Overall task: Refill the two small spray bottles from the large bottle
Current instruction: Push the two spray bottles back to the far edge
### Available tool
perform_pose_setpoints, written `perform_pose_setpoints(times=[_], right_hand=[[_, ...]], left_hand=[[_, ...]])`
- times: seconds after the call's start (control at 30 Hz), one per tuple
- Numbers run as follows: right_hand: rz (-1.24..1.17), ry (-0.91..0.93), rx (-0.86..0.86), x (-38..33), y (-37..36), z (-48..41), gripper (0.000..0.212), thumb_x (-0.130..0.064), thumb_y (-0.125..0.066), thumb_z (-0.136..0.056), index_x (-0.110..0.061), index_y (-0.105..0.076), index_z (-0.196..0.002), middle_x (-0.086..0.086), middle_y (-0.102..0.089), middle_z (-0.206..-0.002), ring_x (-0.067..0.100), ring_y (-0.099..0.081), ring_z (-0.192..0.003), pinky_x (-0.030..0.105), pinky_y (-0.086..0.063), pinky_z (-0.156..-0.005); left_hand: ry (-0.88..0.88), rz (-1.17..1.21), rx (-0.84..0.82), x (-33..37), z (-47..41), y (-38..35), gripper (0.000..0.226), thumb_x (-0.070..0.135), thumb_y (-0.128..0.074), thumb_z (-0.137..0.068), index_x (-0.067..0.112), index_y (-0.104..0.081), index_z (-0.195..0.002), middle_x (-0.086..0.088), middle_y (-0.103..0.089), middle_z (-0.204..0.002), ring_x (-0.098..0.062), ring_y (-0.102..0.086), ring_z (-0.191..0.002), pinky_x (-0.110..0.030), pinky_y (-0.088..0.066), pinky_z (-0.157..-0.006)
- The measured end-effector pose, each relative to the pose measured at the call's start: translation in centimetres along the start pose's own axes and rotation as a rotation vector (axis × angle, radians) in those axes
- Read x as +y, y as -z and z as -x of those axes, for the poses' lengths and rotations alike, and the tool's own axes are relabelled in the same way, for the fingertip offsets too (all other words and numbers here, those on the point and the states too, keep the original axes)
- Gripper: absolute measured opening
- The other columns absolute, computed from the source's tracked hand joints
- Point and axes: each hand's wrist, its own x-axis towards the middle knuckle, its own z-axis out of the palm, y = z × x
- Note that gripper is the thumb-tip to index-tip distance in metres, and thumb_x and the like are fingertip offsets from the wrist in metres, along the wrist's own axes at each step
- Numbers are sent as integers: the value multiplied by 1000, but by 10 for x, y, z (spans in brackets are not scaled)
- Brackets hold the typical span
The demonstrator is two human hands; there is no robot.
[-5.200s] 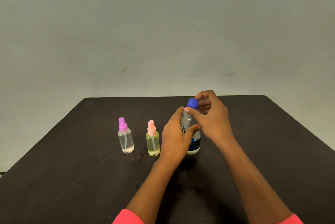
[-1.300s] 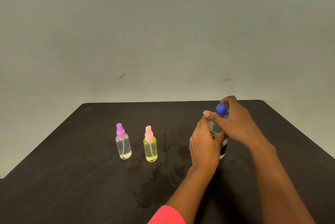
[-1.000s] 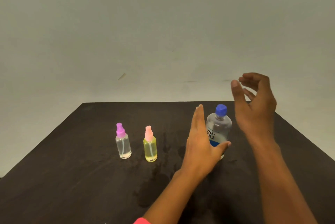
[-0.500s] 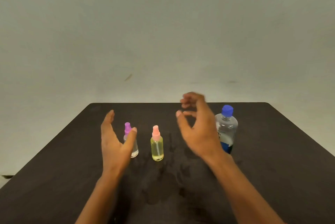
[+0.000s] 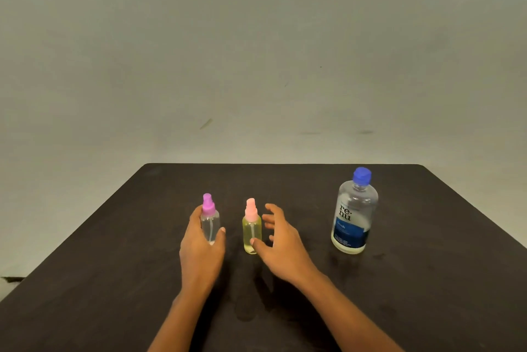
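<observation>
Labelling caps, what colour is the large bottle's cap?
Blue cap, seen best in the head view.

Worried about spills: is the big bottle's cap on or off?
On. The blue cap sits atop the large bottle, which stands upright on the table.

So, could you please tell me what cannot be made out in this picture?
Head view:
- Purple-capped bottle: its base, partly behind the left hand gripping it.
- Yellow bottle: whether the right hand touches it, too close to tell.
- Large bottle: the label's small print, too small.
- Both elbows: cut off by the bottom edge.
</observation>
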Motion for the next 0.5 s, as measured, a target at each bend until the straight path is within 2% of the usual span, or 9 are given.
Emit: perform_pose_setpoints(times=[0.13, 0.23, 0.33, 0.5], right_hand=[[-37, 8, 6, -1, -6, 2, 64, -24, -67, -85, -31, -34, -139, -8, -52, -133, 9, -51, -120, 34, -45, -103], [-29, 33, -6, -4, -10, 3, 56, -23, -65, -88, -30, -37, -136, -9, -53, -129, 7, -53, -115, 28, -47, -99], [-9, 47, 28, -4, -13, 2, 50, -20, -64, -89, -29, -41, -132, -8, -55, -126, 8, -54, -113, 28, -47, -98], [-21, 48, 103, -2, -16, 2, 42, -21, -69, -85, -31, -48, -119, -9, -60, -117, 7, -58, -106, 30, -52, -91]], left_hand=[[1, -21, 31, 0, 1, 1, 58, 9, -62, -87, 17, -39, -138, -6, -55, -131, -20, -52, -118, -34, -41, -96], [-2, -15, 36, 0, 2, 2, 58, 9, -65, -85, 18, -42, -137, -5, -57, -129, -19, -54, -115, -32, -41, -95], [4, 9, 1, 2, 4, 1, 62, 10, -69, -81, 18, -43, -136, -5, -58, -128, -20, -56, -115, -33, -43, -95], [-19, 88, -98, 5, 7, -5, 70, 15, -77, -75, 26, -42, -134, 11, -55, -116, -7, -56, -103, -25, -45, -92]])
